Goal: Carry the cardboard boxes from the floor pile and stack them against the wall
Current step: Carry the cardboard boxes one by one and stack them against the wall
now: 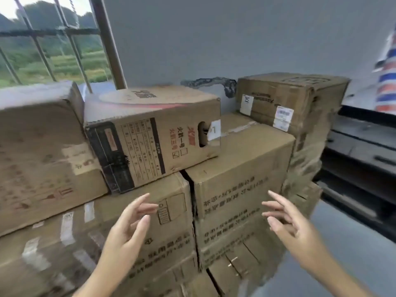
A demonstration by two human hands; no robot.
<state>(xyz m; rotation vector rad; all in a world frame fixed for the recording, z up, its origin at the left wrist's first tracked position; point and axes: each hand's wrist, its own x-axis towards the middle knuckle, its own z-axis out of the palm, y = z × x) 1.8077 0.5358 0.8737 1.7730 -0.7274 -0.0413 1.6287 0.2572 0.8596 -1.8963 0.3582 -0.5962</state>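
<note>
Nearest: left hand (pixel 126 230) and right hand (pixel 287 219) raised in front of the stack, palms turned toward each other, fingers (pixel 143 202) straight and spread wide, holding nothing, touching no cardboard. Just behind the left hand, a lower left box (pixel 150 243) with a line drawing and printed characters on its face, strips of pale tape further left. Beside it, across a dark narrow gap, a lower right box (pixel 240 194) with rows of upside-down print, its bottom flaps creased and partly torn. Resting on both of these and straddling the gap, a smaller printed box (pixel 154 138), tilted, with red and black characters, a table of text, a hand-hole cut-out and a white tag (pixel 214 129) at its right edge. To the left, pressed against it, a large blurred box (pixel 42 155) with a patch of pale tape. Further back on the right, a tall box (pixel 293 103) carrying white labels, standing close to the grey wall (pixel 214 39). All boxes stacked against that wall. At far left, a barred window (pixel 49 43) with green hills outside. At far right, dark shelving (pixel 364 146) and a red, white and blue striped object (pixel 387 82), blurred.
</note>
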